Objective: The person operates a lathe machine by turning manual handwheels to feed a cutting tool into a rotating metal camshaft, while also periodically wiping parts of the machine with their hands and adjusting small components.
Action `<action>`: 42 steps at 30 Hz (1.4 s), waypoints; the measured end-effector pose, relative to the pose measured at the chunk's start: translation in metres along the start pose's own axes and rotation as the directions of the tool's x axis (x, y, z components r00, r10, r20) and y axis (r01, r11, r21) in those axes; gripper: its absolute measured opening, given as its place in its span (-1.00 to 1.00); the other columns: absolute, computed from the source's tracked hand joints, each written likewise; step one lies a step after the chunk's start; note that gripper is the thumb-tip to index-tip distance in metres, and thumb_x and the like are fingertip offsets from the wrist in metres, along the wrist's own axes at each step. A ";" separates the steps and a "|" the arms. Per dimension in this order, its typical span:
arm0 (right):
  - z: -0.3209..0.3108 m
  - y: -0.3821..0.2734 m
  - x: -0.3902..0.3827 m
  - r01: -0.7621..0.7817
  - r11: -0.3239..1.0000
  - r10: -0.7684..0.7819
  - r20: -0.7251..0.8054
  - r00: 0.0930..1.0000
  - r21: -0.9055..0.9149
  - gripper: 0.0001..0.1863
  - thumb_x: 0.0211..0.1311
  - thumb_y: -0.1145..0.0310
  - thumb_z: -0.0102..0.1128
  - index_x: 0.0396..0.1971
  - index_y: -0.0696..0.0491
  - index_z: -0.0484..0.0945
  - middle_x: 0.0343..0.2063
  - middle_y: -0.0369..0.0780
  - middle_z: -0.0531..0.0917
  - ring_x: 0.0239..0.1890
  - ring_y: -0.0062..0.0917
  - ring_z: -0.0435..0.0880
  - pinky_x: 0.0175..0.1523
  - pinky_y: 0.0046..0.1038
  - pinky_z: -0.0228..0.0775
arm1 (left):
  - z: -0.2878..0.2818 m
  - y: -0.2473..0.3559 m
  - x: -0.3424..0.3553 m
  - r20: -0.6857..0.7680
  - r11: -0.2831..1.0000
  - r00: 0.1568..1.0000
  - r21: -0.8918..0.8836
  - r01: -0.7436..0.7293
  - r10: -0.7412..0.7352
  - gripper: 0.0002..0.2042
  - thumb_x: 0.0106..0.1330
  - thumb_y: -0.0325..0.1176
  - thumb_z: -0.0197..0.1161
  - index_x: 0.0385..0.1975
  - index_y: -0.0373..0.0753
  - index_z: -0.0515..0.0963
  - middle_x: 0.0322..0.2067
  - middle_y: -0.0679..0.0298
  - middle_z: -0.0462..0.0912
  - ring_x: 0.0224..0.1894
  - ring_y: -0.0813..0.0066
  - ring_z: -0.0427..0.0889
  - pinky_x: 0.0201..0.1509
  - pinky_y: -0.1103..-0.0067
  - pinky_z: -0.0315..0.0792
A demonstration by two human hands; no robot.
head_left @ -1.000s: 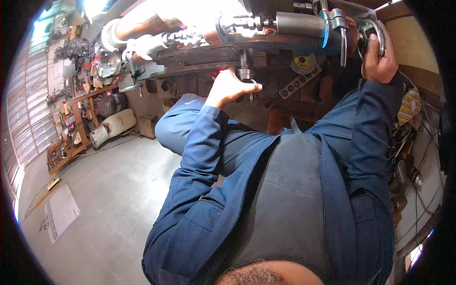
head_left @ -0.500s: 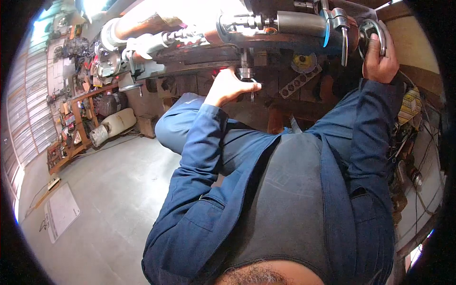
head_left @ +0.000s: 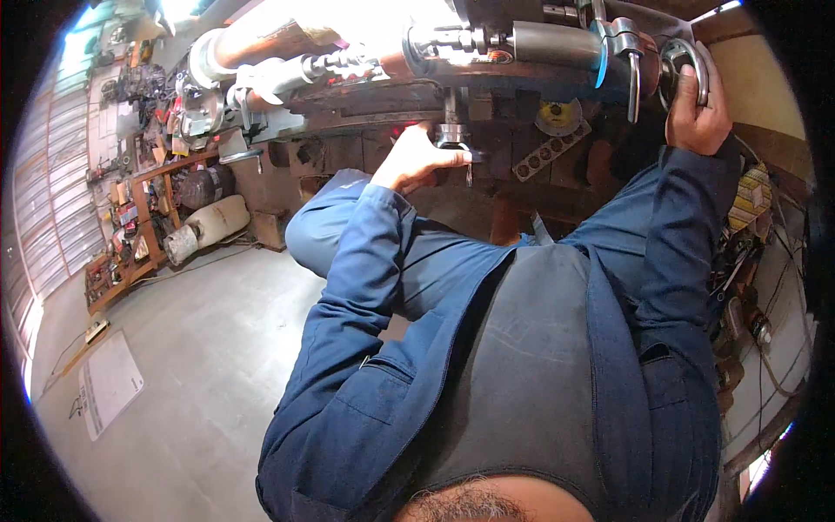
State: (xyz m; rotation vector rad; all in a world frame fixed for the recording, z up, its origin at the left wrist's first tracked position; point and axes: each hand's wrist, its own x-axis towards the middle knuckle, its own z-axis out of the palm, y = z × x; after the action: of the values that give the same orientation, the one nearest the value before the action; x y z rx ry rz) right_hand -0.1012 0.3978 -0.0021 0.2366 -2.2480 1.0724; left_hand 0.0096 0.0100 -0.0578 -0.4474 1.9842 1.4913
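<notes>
At the bench's far edge stands a lathe-like machine with a long grey metal cylinder (head_left: 557,43) lying crosswise. My left hand (head_left: 416,158) grips a small crank handwheel, seen edge-on below its round metal collar (head_left: 452,133); the thumb lies across its near side and the other fingers are mostly hidden. At the machine's right end, my right hand (head_left: 703,120) curls around the rim of a shiny metal handwheel (head_left: 668,76), thumb on the near face. A clamp lever (head_left: 634,87) hangs down just left of that wheel.
A wooden rack (head_left: 143,217) packed with parts and a pale cylindrical container (head_left: 217,222) stand at the left. A slotted metal strip (head_left: 552,150) and a yellow-labelled disc (head_left: 557,115) sit under the machine. Cables (head_left: 783,252) and tools lie at the right. A white board (head_left: 111,383) lies on the floor.
My left hand has shifted slightly at the small crank handwheel, its thumb and fingers changing position. My right hand stays on the large handwheel. The whole view has moved a little.
</notes>
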 end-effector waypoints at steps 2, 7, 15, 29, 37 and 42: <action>0.002 0.002 0.000 0.015 1.000 -0.015 -0.008 1.000 0.023 -0.62 0.35 0.30 0.11 0.10 0.14 0.53 -0.01 -0.04 0.65 0.06 -0.29 0.64 0.14 -0.40 0.43 | -0.002 0.005 -0.004 0.013 0.999 0.999 0.025 0.032 -0.032 -0.46 -0.08 -0.31 0.61 -0.17 -0.41 0.45 -0.32 0.16 0.59 -0.39 0.43 0.61 -0.41 0.46 0.56; 0.001 0.000 0.000 -0.025 1.000 0.025 0.018 1.000 0.010 -0.61 0.35 0.29 0.11 0.10 0.15 0.53 -0.03 -0.04 0.66 0.01 -0.32 0.66 0.10 -0.41 0.47 | -0.007 -0.002 -0.002 0.048 0.997 0.997 -0.033 0.068 -0.067 -0.50 -0.10 -0.28 0.61 -0.21 -0.36 0.50 -0.36 0.21 0.60 -0.38 0.45 0.60 -0.40 0.45 0.56; 0.001 -0.002 0.000 -0.045 0.998 0.045 0.014 0.999 -0.038 -0.61 0.36 0.26 0.10 0.10 0.14 0.53 -0.09 -0.07 0.68 -0.05 -0.36 0.69 0.06 -0.41 0.49 | -0.007 -0.007 -0.002 0.034 0.996 0.999 -0.087 -0.036 0.039 -0.52 -0.09 -0.31 0.56 -0.17 -0.37 0.57 -0.35 0.23 0.64 -0.40 0.54 0.55 -0.48 0.52 0.44; 0.003 -0.012 0.002 -0.002 1.000 0.001 -0.013 1.000 -0.031 -0.63 0.34 0.29 0.07 0.07 0.12 0.56 -0.08 -0.07 0.68 -0.04 -0.35 0.68 0.07 -0.41 0.48 | -0.010 -0.011 -0.003 0.057 0.999 0.998 -0.028 -0.030 0.032 -0.46 -0.05 -0.23 0.55 -0.08 -0.36 0.54 -0.28 0.24 0.61 -0.26 0.48 0.53 -0.20 0.45 0.50; 0.003 -0.015 0.002 -0.057 0.997 0.057 0.007 0.998 -0.061 -0.64 0.33 0.30 0.08 0.05 0.13 0.57 -0.10 -0.07 0.69 -0.07 -0.36 0.69 0.06 -0.41 0.48 | -0.014 -0.036 0.010 0.029 0.991 0.992 -0.052 -0.125 0.127 -0.48 -0.09 -0.26 0.56 -0.15 -0.40 0.57 -0.32 0.20 0.62 -0.28 0.47 0.52 -0.24 0.47 0.41; 0.000 -0.017 0.003 -0.056 0.997 0.057 0.016 0.998 -0.043 -0.65 0.33 0.31 0.07 0.04 0.14 0.58 -0.10 -0.07 0.69 -0.07 -0.35 0.69 0.05 -0.41 0.48 | -0.011 -0.013 -0.005 0.074 0.992 0.996 -0.114 -0.047 0.056 -0.48 -0.07 -0.26 0.53 -0.10 -0.35 0.56 -0.30 0.26 0.61 -0.27 0.50 0.50 -0.26 0.46 0.42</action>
State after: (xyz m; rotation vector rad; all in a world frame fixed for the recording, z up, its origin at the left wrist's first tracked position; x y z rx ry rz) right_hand -0.0968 0.3866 0.0104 0.1658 -2.3032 1.0541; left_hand 0.0182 -0.0051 -0.0627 -0.3816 1.8716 1.6334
